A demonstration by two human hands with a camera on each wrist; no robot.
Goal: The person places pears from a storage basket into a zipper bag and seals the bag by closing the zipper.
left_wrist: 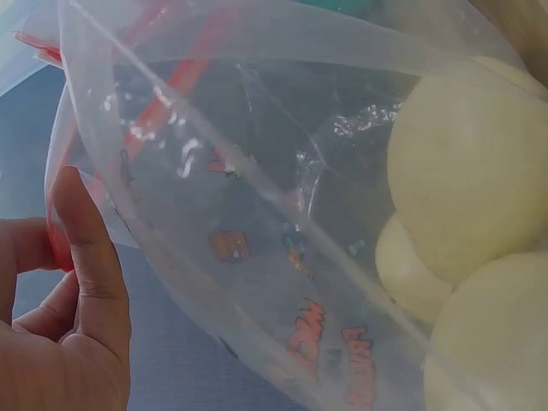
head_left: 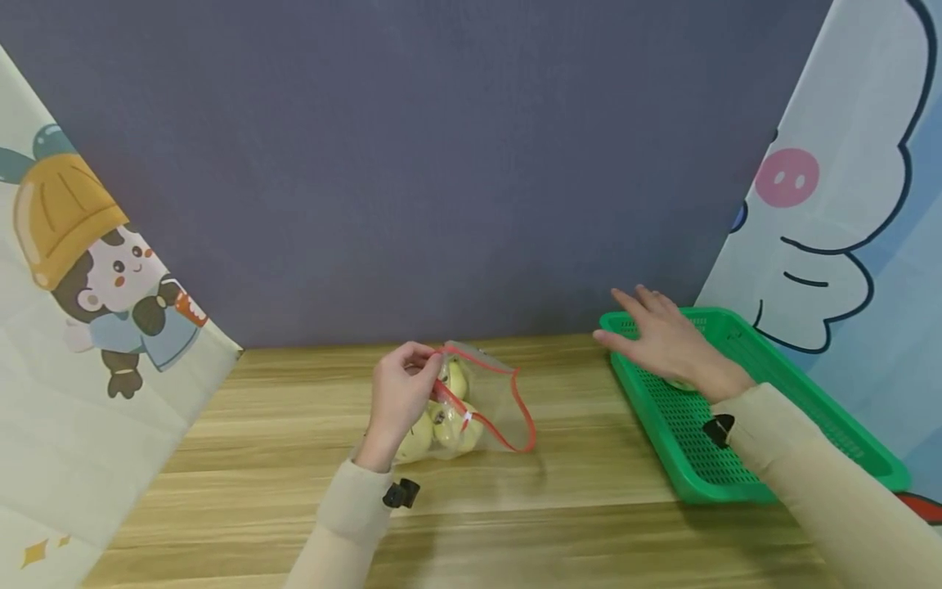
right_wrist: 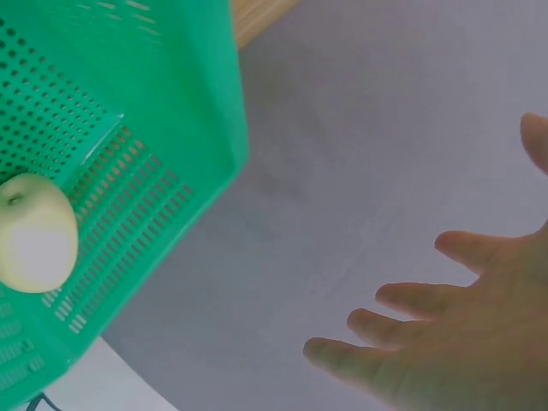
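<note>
Wooden table [head_left: 559, 523], grey-purple back wall [head_left: 441, 164], cartoon-printed curtains [head_left: 81, 327] either side.

A wooden table [head_left: 294, 458] stands before a grey backdrop [head_left: 441, 164], with cartoon-printed curtains [head_left: 81, 327] at both sides.

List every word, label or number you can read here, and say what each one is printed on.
No text can be read for certain.
Clear zip bag: orange-red cartoon lettering near its lower edge, seen through the plastic, too distorted to read.
Cartoon wall hangings: pictures only, no words.
Green basket: no label visible.
</note>
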